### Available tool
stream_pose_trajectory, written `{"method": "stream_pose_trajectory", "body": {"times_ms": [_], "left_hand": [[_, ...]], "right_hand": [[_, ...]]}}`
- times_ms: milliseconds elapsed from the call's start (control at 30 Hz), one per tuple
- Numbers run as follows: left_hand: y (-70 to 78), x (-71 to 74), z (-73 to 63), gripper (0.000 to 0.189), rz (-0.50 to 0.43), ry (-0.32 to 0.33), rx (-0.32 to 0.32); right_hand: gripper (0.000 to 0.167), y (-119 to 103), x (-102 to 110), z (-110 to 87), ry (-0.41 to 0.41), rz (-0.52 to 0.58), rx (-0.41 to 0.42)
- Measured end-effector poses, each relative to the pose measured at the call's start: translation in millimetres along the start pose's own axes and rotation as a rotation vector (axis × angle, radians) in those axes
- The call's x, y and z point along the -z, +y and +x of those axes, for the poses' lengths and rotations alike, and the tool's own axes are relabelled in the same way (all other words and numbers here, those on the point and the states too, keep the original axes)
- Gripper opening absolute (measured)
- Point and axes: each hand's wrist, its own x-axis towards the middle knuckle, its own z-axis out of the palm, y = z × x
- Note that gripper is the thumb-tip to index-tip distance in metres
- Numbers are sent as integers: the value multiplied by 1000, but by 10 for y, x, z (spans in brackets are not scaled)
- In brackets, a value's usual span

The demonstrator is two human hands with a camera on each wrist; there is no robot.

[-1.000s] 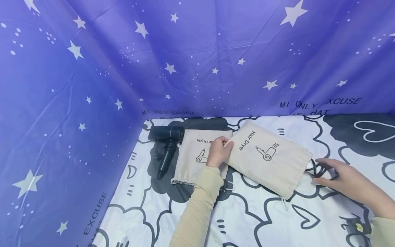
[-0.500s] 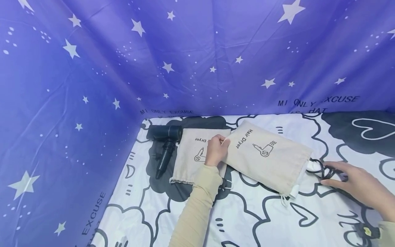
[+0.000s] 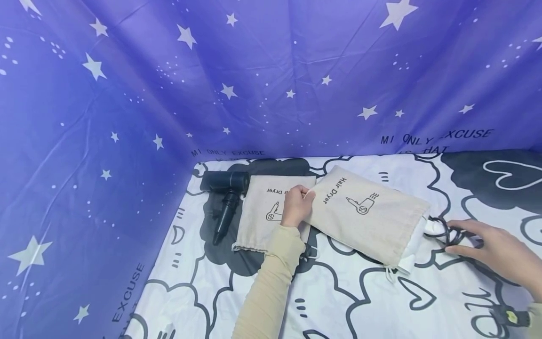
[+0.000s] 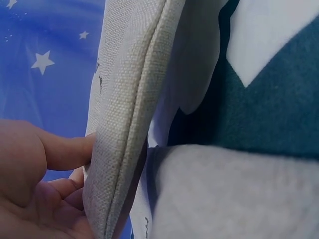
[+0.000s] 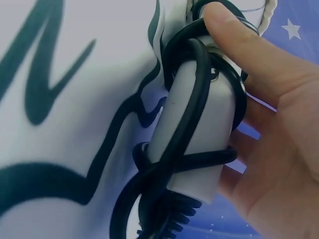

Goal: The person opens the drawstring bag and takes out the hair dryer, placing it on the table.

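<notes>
My left hand (image 3: 298, 207) pinches the closed-end corner of a beige drawstring bag (image 3: 364, 216) printed "Hair Dryer". The left wrist view shows thumb and fingers on either side of its cloth (image 4: 124, 99). At the bag's mouth, on the right, part of a white hair dryer (image 3: 412, 249) sticks out; the rest is hidden inside. My right hand (image 3: 495, 242) grips its handle end, where black cord (image 3: 444, 235) is looped. In the right wrist view, the white handle (image 5: 217, 119) has cord wound round it, with the thumb across the top and fingers behind.
A second "Hair Dryer" bag (image 3: 254, 226) lies flat under my left forearm. Left of it rests a black hair dryer (image 3: 228, 212). A blue star-printed curtain (image 3: 262, 70) stands behind and to the left of the patterned white cloth (image 3: 322, 301).
My right hand has moved right, drawing the white hair dryer a little farther out of the bag's mouth. The left hand keeps its pinch on the corner.
</notes>
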Motion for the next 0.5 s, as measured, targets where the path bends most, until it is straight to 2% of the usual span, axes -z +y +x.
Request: {"method": "stream_pose_trajectory", "body": {"times_ms": [267, 500], "left_hand": [[11, -22, 0, 15, -5, 3, 5], [17, -29, 9, 16, -3, -2, 4]], "right_hand": [[77, 10, 27, -42, 1, -8, -5], [74, 18, 30, -64, 61, -5, 35]]}}
